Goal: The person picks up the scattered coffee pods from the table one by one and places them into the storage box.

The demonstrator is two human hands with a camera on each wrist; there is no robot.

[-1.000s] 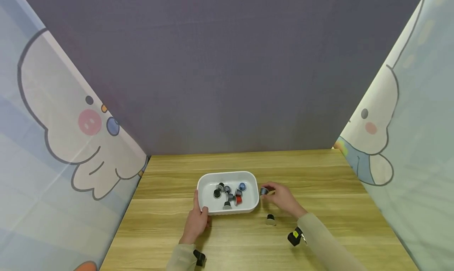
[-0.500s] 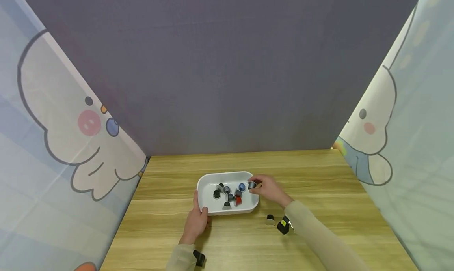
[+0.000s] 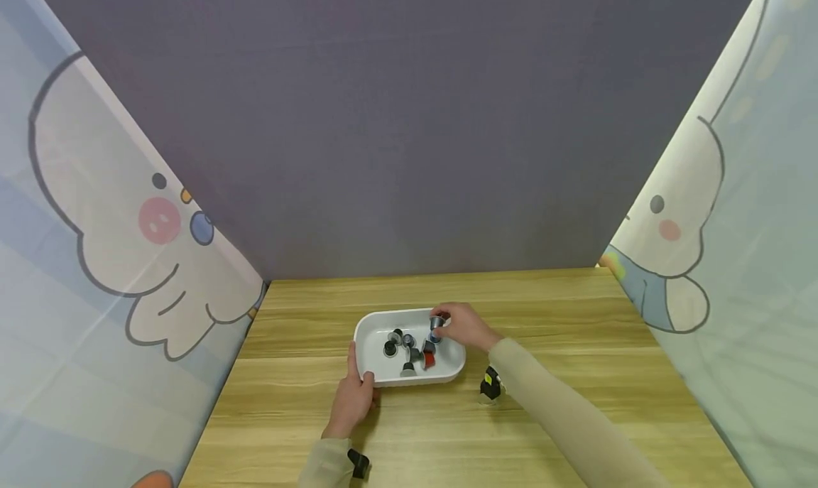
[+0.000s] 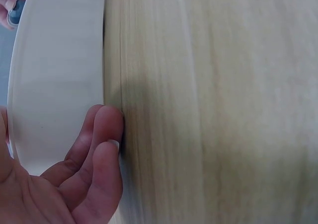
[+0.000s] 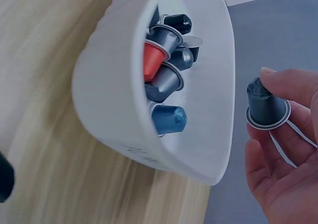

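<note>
My right hand (image 3: 466, 326) pinches a dark grey-blue coffee capsule (image 5: 268, 107) between thumb and fingers, over the right part of a white tray (image 3: 409, 382). In the right wrist view the capsule's rimmed base points down. Inside the tray lie several capsules, among them a red capsule (image 5: 153, 62), a light blue capsule (image 5: 169, 119) and a black capsule (image 3: 390, 348). At the tray's front left corner my left hand (image 3: 350, 403) holds the wall, thumb at the rim and index finger along the left side. Its other fingers (image 4: 107, 124) curl against the outside.
In front of the tray, on the wooden table (image 3: 287, 403), one capsule (image 3: 488, 400) is mostly hidden behind the black device (image 3: 490, 380) on my right wrist. A grey panel (image 3: 409, 154) stands behind the table, with cartoon-printed curtains (image 3: 128, 190) at both sides.
My right hand has carried the dark capsule leftward from beside the tray's right end to above its inside. The left hand and the tray have stayed in place.
</note>
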